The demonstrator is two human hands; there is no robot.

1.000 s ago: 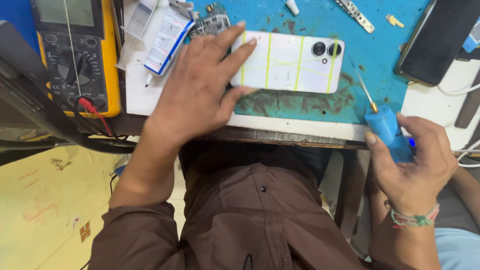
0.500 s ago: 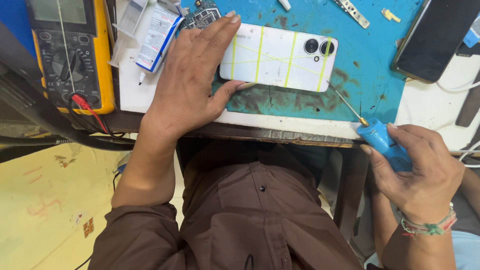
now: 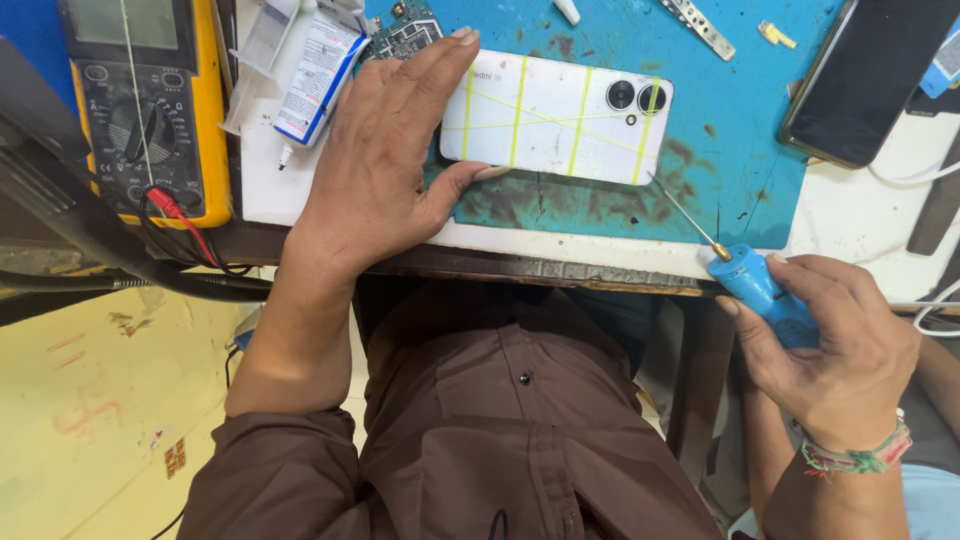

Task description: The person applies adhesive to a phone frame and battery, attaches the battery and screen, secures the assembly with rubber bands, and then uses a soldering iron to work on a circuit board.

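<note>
A white phone (image 3: 560, 118) lies back-up on a teal work mat (image 3: 740, 150), bound by several yellow rubber bands. My left hand (image 3: 385, 160) lies flat over the phone's left end, fingers along its top edge and thumb at its lower edge, holding it down. My right hand (image 3: 835, 345) grips a blue-handled screwdriver (image 3: 765, 290) just past the table's front edge. The thin metal shaft (image 3: 685, 215) points up and left, its tip at the phone's lower right corner.
A yellow multimeter (image 3: 145, 110) with a red lead stands at the left. A white and blue tube (image 3: 315, 70) and a circuit board (image 3: 405, 35) lie beside my left hand. A dark phone (image 3: 865, 80) rests at the right, with small metal parts (image 3: 700, 25) near the mat's far edge.
My right hand has carried the screwdriver up and left, bringing its tip to the phone's lower right corner. My left hand has stayed on the phone.
</note>
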